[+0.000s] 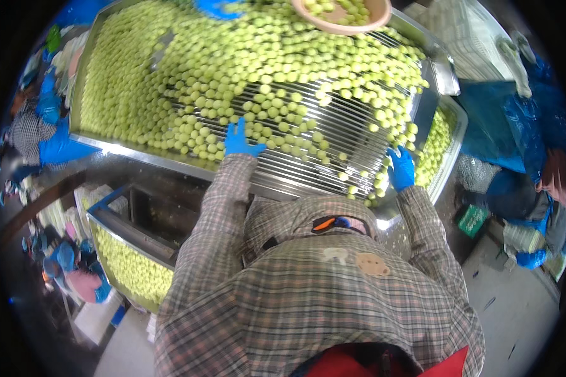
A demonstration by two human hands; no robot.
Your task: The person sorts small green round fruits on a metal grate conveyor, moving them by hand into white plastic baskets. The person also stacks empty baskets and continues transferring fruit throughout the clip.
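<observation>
Round green fruits [283,52] lie spread over a stainless-steel sorting table [146,159] with a slatted grate [332,110]. My left hand [241,141], in a blue glove, reaches over the front of the grate with its fingers spread, among loose fruits. At the grate's right end is my right hand [401,168], also blue-gloved. Its fingers are apart beside a short line of fruits [381,181] near the table's right side. No fruit shows in either palm, though the undersides of both hands are hidden.
A pink bowl [342,29] with fruits sits at the far edge. White crates stand right, one [445,160] full of fruits beside my right hand. A steel bin [127,264] of fruits is lower left. Another blue-gloved hand [219,8] appears at the top. People work on both sides.
</observation>
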